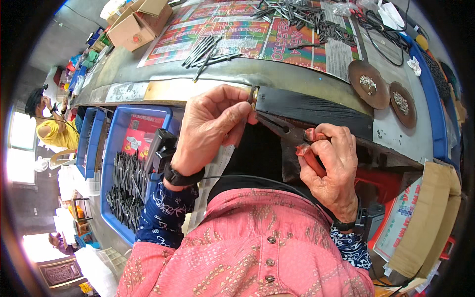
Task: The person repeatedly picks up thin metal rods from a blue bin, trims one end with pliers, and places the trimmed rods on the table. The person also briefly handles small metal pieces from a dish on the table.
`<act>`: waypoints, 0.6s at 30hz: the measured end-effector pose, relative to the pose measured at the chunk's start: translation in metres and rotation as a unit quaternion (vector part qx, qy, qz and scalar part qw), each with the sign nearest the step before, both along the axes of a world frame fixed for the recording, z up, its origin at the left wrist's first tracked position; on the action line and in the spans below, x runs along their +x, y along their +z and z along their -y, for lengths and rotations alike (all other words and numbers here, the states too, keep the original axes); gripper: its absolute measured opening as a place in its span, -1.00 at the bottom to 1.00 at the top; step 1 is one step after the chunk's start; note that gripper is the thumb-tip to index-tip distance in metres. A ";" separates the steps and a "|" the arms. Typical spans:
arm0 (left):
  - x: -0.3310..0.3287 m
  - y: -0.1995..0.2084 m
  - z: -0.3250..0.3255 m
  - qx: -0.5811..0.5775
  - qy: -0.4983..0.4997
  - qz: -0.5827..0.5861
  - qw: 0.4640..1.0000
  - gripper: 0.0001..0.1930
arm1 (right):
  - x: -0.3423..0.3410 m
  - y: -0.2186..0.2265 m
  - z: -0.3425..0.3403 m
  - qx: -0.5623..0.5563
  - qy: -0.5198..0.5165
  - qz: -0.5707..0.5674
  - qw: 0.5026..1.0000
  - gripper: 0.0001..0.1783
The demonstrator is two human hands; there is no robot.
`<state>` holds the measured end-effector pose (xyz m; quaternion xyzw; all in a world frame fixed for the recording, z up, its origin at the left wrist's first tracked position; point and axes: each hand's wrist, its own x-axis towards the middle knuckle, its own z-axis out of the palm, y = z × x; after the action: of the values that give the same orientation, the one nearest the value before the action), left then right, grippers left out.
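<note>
My left hand is closed, thumb and forefinger pinching a thin dark piece at the table's front edge. What kind of piece it is I cannot make out. In my right hand is a pair of pliers with orange-red grips, its handles slightly spread. The plier jaws point left and reach to the fingertips of my left hand; whether they touch the piece is hidden. Just right of the pinched piece, a black bar runs along the table edge.
Slim black pieces lie on the printed table cover, with a larger heap behind. Two brown dishes hold small metal parts. A blue bin of black pieces stands left. Cardboard is at right; a person in yellow sits far left.
</note>
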<state>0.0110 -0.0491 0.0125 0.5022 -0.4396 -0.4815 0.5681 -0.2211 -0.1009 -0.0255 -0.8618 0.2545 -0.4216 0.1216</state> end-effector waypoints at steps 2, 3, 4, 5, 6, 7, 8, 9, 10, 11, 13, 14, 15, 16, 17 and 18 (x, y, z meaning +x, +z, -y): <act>-0.004 -0.002 -0.009 0.004 -0.005 -0.049 0.999 -0.87 | 0.000 0.002 -0.004 -0.010 -0.008 -0.018 1.000 -0.70; -0.004 -0.003 -0.013 0.010 -0.004 -0.070 0.997 -0.88 | 0.000 0.003 -0.005 -0.019 -0.008 -0.023 1.000 -0.70; -0.004 -0.003 -0.016 0.015 -0.010 -0.088 0.996 -0.88 | 0.000 0.003 -0.006 -0.028 -0.007 -0.028 0.999 -0.69; -0.003 -0.003 -0.019 0.019 -0.015 -0.106 0.994 -0.89 | 0.001 0.004 -0.007 -0.038 -0.005 -0.029 0.999 -0.69; -0.003 -0.003 -0.022 0.023 -0.020 -0.123 0.992 -0.89 | 0.001 0.005 -0.008 -0.043 -0.005 -0.032 0.999 -0.68; -0.002 -0.003 -0.024 0.031 -0.022 -0.138 0.990 -0.89 | 0.001 0.005 -0.009 -0.047 -0.005 -0.033 0.998 -0.68; -0.002 -0.003 -0.027 0.039 -0.025 -0.153 0.987 -0.90 | 0.001 0.006 -0.010 -0.052 -0.005 -0.033 0.998 -0.68; -0.002 -0.003 -0.029 0.042 -0.031 -0.170 0.984 -0.90 | 0.001 0.006 -0.011 -0.053 -0.004 -0.034 0.998 -0.68; -0.002 -0.003 -0.030 0.051 -0.031 -0.172 0.983 -0.90 | 0.001 0.006 -0.012 -0.055 -0.003 -0.035 0.998 -0.68; -0.002 -0.003 -0.031 0.055 -0.034 -0.177 0.982 -0.91 | 0.001 0.006 -0.012 -0.057 -0.002 -0.035 0.998 -0.68; -0.001 -0.004 -0.033 0.060 -0.039 -0.181 0.981 -0.91 | 0.000 0.007 -0.013 -0.057 0.000 -0.040 0.998 -0.68; 0.000 -0.004 -0.034 0.062 -0.041 -0.181 0.981 -0.91 | -0.001 0.007 -0.013 -0.056 0.001 -0.042 0.998 -0.68; 0.000 -0.004 -0.034 0.064 -0.043 -0.181 0.980 -0.91 | -0.001 0.007 -0.013 -0.057 0.002 -0.043 0.997 -0.68; 0.001 -0.005 -0.035 0.061 -0.052 -0.195 0.977 -0.90 | -0.001 0.007 -0.013 -0.058 0.004 -0.044 0.997 -0.68; 0.003 -0.005 -0.036 0.059 -0.061 -0.209 0.974 -0.89 | -0.001 0.007 -0.013 -0.058 0.006 -0.043 0.997 -0.68; 0.003 -0.005 -0.036 0.050 -0.073 -0.218 0.972 -0.89 | -0.001 0.007 -0.013 -0.057 0.006 -0.046 0.997 -0.69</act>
<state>0.0143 -0.0133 0.0071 0.3791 -0.3158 -0.6410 0.5880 -0.2225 -0.0874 -0.0186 -0.8874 0.2303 -0.3943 0.0633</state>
